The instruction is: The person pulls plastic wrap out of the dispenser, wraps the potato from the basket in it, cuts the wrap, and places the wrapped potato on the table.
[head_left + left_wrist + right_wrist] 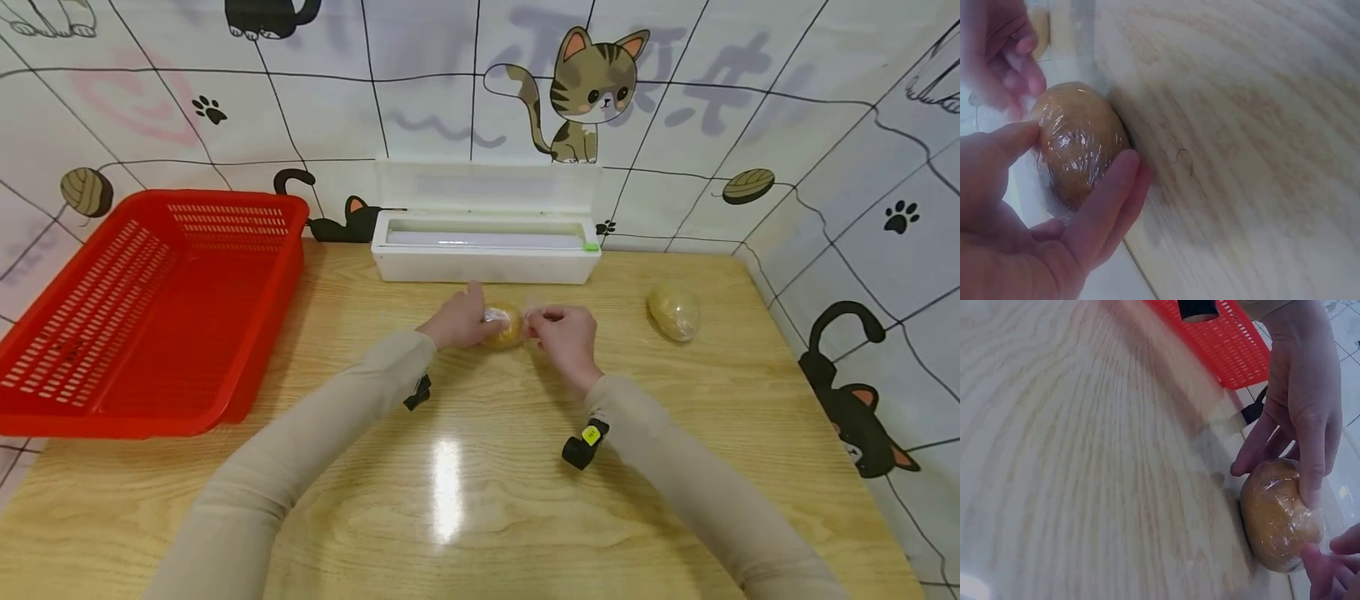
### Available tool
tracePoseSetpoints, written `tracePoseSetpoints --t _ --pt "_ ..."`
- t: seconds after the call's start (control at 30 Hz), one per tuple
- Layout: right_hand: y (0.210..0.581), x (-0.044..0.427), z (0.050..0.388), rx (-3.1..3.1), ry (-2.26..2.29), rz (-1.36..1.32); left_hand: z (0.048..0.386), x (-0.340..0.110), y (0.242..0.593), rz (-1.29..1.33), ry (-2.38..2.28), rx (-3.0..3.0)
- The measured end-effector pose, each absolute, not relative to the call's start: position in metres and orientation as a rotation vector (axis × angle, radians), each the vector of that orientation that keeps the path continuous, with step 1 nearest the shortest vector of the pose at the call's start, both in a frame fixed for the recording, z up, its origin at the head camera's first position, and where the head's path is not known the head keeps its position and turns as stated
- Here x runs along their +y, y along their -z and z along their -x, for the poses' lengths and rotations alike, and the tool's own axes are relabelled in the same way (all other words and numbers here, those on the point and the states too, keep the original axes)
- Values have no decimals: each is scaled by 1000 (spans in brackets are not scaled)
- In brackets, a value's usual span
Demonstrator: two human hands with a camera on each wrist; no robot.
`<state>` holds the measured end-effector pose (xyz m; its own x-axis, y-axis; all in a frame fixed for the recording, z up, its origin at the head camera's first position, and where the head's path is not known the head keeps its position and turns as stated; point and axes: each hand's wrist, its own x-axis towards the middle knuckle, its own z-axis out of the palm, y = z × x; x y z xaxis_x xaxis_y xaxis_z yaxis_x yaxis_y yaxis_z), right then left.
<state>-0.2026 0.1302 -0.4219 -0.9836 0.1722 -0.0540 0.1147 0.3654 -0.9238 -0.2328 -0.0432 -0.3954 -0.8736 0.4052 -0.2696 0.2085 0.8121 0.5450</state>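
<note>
A yellow-brown, oval, potato-like item (510,327) wrapped in clear cling film rests on the table in front of the white box. My left hand (459,321) holds it from the left, thumb on one side and fingers on the other, as the left wrist view shows. On its other side my right hand (567,340) pinches a loose end of the film between thumb and fingers. Shiny creases cover the wrapped item (1275,515) in the right wrist view. A second film-wrapped yellow item (674,312) lies apart, at the right.
Behind the hands stands a long white box (487,265), lid raised, with a roll of film (483,239) inside. A red perforated basket (258,333) occupies the table's left. Cat-patterned sheeting (427,108) backs the wooden table (360,500) and lines its right side.
</note>
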Motion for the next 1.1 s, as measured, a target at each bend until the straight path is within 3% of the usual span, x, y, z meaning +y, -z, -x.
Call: tracePoseSetpoints --t 0.17,0.37,0.53,0.73,0.97,1.1 --pt "419 124 206 -2633 -1448 91 234 -40 395 -419 -656 2671" --pt "416 123 210 -2763 -886 -437 232 -43 401 -441 -756 2663" --pt "412 128 214 -2814 -785 -770 230 -56 411 -456 -1033 2472" --pt "412 132 220 -2807 -423 -1122 238 -80 421 -644 -1033 2379" --pt "416 125 226 -2797 -404 -1199 242 -89 420 -1077 -853 2566" --pt "420 125 226 -2903 -909 -1000 237 -86 418 -1103 -802 2582"
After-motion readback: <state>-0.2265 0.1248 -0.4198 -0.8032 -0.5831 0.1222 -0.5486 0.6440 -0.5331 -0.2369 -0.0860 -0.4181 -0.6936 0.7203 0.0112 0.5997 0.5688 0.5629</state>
